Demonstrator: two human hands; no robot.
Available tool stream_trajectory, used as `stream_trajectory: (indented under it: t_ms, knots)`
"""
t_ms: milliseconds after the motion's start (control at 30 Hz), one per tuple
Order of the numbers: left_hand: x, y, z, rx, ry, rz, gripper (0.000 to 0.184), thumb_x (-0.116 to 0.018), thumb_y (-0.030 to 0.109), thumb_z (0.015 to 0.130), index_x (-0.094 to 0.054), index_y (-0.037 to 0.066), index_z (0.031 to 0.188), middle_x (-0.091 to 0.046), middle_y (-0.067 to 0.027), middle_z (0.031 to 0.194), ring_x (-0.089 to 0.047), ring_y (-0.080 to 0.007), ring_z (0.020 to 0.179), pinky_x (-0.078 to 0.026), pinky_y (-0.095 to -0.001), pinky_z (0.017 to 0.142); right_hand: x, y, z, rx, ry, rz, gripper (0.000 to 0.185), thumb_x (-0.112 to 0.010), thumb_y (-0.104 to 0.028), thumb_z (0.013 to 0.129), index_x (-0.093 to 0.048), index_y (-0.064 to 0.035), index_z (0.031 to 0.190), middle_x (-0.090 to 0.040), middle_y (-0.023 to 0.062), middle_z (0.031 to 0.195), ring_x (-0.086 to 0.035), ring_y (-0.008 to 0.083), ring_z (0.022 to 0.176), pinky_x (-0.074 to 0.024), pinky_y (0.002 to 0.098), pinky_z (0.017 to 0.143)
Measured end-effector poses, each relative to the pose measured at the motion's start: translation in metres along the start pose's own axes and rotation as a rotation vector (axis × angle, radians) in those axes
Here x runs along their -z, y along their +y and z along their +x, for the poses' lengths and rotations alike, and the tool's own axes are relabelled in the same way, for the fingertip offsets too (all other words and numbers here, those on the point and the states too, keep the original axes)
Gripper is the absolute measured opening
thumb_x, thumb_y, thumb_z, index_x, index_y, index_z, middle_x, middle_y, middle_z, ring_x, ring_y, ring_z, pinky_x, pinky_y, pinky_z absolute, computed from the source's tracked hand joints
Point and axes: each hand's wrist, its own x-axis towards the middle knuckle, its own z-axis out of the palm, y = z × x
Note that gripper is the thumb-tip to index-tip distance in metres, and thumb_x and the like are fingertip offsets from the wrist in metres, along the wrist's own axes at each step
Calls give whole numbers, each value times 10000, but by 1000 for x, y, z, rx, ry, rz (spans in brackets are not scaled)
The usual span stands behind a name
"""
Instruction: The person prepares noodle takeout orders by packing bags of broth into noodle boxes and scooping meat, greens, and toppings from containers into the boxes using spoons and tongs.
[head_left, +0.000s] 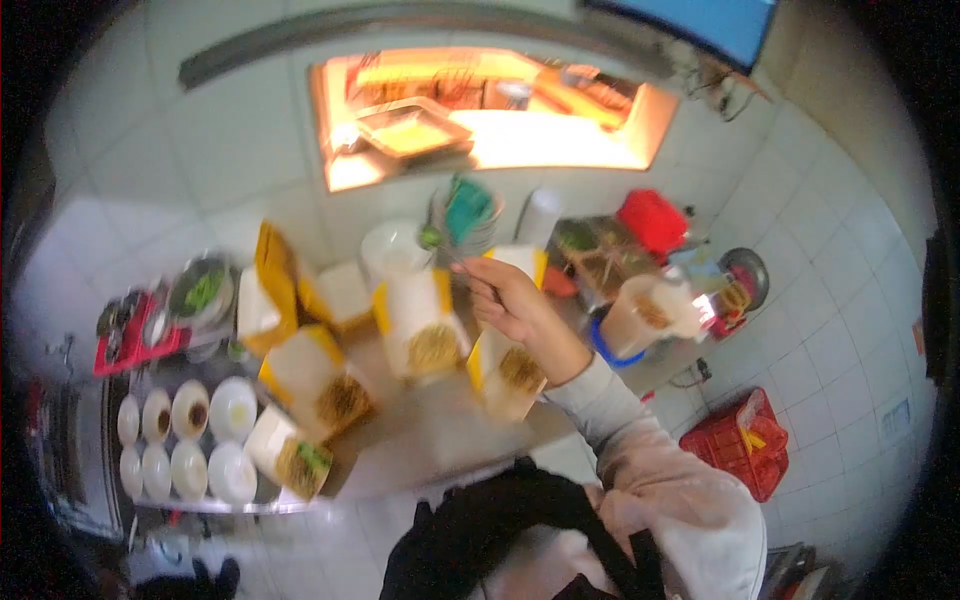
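Observation:
My right hand (pixel 510 297) reaches over the middle of the counter, its fingers closed on a thin utensil whose kind is blurred. Just past the fingertips is a small green piece of food (pixel 430 238). Below and around the hand stand open white-and-yellow paper boxes; one box (pixel 410 305) holds noodles (pixel 433 348). Partly behind my wrist, another box (pixel 495 390) holds browner noodles. To the left, a box (pixel 290 365) has noodles with dark topping (pixel 342 400), and a box at the front edge has noodles with green leaves (pixel 313 457). My left hand is out of view.
White bowls (pixel 233 473) line the left counter, beside a red tray (pixel 130 340) and a bowl of greens (pixel 205 290). Stacked bowls with a green cloth (pixel 468 208) stand behind. On the right are a container of liquid (pixel 635 320) and a red basket (pixel 740 445).

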Motion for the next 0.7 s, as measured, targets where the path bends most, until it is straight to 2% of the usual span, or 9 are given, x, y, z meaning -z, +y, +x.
stream_trajectory:
  t_ms: [100, 167, 200, 233, 300, 433, 567, 667, 700]
  knots:
    - [-13, 93, 34, -95, -29, 39, 274, -504, 232, 958, -655, 10, 905, -658, -123, 755, -631, -227, 663, -518, -379, 640, 109, -60, 0, 259, 302, -273, 180, -539, -150, 982, -620, -20, 1077, -429, -45, 618, -353, 60, 447, -261, 212, 394]
    - [-30, 146, 42, -141, -48, 55, 276, -502, 233, 960, -655, 10, 905, -657, -122, 755, -631, -226, 663, -517, -378, 641, 184, -93, 9, 288, 470, -375, 191, -551, -143, 972, -638, -33, 1101, -460, -37, 632, -376, 66, 449, -266, 222, 383]
    - [-38, 169, 44, -164, -58, 63, 277, -501, 233, 961, -655, 10, 905, -657, -122, 755, -631, -226, 664, -517, -378, 641, 230, -105, 17, 306, 501, -505, 163, -557, -151, 966, -658, -66, 1062, -475, -30, 633, -385, 77, 445, -270, 239, 372]
    - [-49, 189, 42, -182, -70, 64, 278, -500, 234, 962, -655, 10, 905, -656, -122, 755, -630, -226, 664, -517, -378, 641, 281, -112, 36, 322, 614, -660, 122, -567, -175, 958, -643, -80, 939, -482, -17, 619, -396, 87, 437, -277, 250, 371]
    - [-72, 220, 37, -208, -98, 70, 280, -499, 235, 965, -654, 9, 905, -656, -121, 755, -630, -225, 664, -517, -377, 642, 351, -123, 53, 190, 680, -672, 147, -557, -178, 949, -594, -80, 844, -480, 1, 608, -410, 117, 428, -279, 274, 370]
    - [-115, 269, 22, -228, -132, 73, 285, -495, 237, 969, -654, 9, 905, -654, -121, 755, -628, -224, 665, -516, -375, 644, 499, -119, 124, -26, 694, -684, 173, -515, -167, 934, -571, -61, 809, -533, 54, 624, -442, 171, 432, -316, 328, 385]
    - [-142, 292, 8, -180, -130, 64, 289, -492, 239, 974, -653, 9, 905, -653, -120, 755, -627, -223, 665, -516, -374, 645, 534, -136, 171, -303, 764, -774, 176, -514, -184, 930, -578, -43, 846, -586, 87, 693, -509, 208, 490, -375, 364, 422]
    - [-153, 292, -3, -124, -121, 61, 293, -489, 240, 977, -653, 8, 905, -652, -119, 754, -626, -222, 666, -515, -373, 646, 525, -143, 160, -318, 711, -625, 182, -520, -198, 937, -582, -27, 938, -604, 93, 774, -561, 236, 554, -424, 380, 460]
    - [-156, 291, -7, -110, -118, 60, 294, -488, 241, 978, -653, 8, 905, -652, -119, 754, -626, -222, 666, -515, -373, 646, 534, -145, 163, -392, 685, -666, 218, -544, -219, 944, -562, -30, 1050, -612, 102, 843, -596, 247, 596, -456, 369, 482]
